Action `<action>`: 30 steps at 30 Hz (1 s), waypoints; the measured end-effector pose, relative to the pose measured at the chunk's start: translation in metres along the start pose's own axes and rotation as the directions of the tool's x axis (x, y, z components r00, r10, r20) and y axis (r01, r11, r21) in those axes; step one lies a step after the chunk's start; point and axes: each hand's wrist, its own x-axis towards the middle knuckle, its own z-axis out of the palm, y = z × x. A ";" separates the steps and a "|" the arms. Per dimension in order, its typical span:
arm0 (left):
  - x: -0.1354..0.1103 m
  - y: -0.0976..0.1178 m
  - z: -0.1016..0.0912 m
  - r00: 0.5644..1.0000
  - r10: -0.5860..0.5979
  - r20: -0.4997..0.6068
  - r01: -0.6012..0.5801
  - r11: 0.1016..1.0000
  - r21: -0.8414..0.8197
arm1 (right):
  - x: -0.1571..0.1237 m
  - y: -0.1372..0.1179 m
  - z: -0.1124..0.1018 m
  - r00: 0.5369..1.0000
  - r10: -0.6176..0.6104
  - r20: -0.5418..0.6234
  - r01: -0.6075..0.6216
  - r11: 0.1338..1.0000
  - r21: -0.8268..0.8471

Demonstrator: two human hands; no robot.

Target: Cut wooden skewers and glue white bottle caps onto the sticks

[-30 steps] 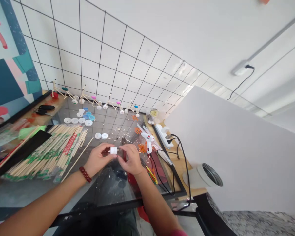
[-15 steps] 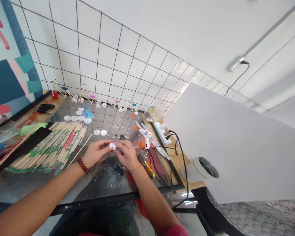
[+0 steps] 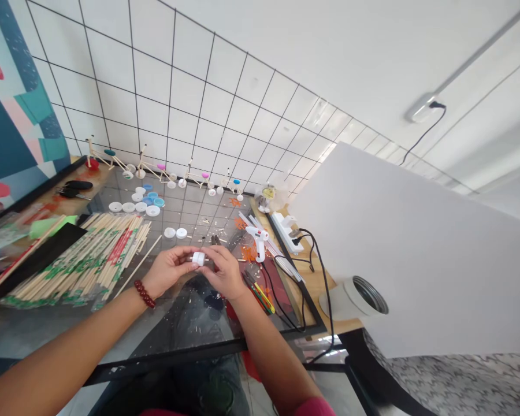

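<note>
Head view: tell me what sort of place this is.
Probably a handicraft workspace: a white plastic pistol-shaped glue gun, pale wooden sticks in green-printed clear wrappers, and a row of small wheeled models built from pale sticks.

We see white held caps [image 3: 198, 259], a dark-red beaded bracelet [image 3: 144, 293], a red-accented white glue gun [image 3: 257, 236], green-and-red-printed chopstick wrappers [image 3: 69, 274], light-blue loose caps [image 3: 158, 201], and a navy, teal and pink panel [image 3: 6, 136].
</note>
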 end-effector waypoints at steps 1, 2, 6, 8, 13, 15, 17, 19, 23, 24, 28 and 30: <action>0.000 0.000 0.000 1.000 0.008 -0.002 -0.008 1.000 -0.003 | 0.000 0.000 0.000 1.000 -0.003 -0.001 0.003 1.000 0.012; 0.000 0.000 0.000 1.000 0.012 -0.001 -0.012 1.000 -0.004 | 0.001 0.000 0.000 1.000 -0.006 0.000 0.006 1.000 0.019; 0.000 0.000 -0.002 1.000 -0.012 0.015 0.012 1.000 -0.001 | 0.001 0.000 0.000 1.000 -0.012 -0.013 0.012 0.999 0.037; 0.001 -0.001 -0.003 0.999 -0.029 0.014 0.029 1.000 0.012 | 0.000 0.000 0.001 1.000 -0.017 -0.011 0.017 0.999 0.038; 0.002 -0.004 -0.004 0.998 -0.035 0.060 0.033 0.999 0.034 | 0.000 0.000 0.003 1.000 0.001 -0.021 0.001 0.996 0.091; 0.002 -0.005 -0.004 0.998 0.007 0.068 -0.011 0.998 0.061 | 0.001 -0.001 0.003 0.999 0.018 -0.031 -0.014 0.993 0.113; 0.002 -0.006 -0.004 0.997 0.037 0.061 -0.041 0.996 0.081 | 0.001 -0.002 0.002 0.999 0.031 -0.025 -0.027 0.992 0.124; 0.002 -0.008 -0.005 0.998 0.031 0.057 -0.036 0.996 0.078 | 0.001 -0.002 0.002 0.999 0.026 -0.019 -0.023 0.990 0.141; 0.004 -0.012 -0.009 0.998 0.001 0.066 -0.007 0.996 0.089 | 0.001 -0.001 0.002 0.999 0.000 -0.042 0.008 0.984 0.176; 0.005 -0.013 -0.010 0.997 0.004 0.071 -0.013 0.993 0.121 | 0.000 0.000 0.002 0.999 -0.007 -0.042 0.014 0.985 0.173; 0.007 -0.012 -0.014 0.994 0.026 0.108 -0.052 0.967 0.248 | -0.002 0.004 0.003 1.000 -0.030 0.007 0.029 0.993 0.115; 0.006 -0.010 -0.013 0.993 0.008 0.120 -0.039 0.967 0.253 | -0.004 0.006 0.003 0.999 -0.021 0.048 0.017 0.997 0.075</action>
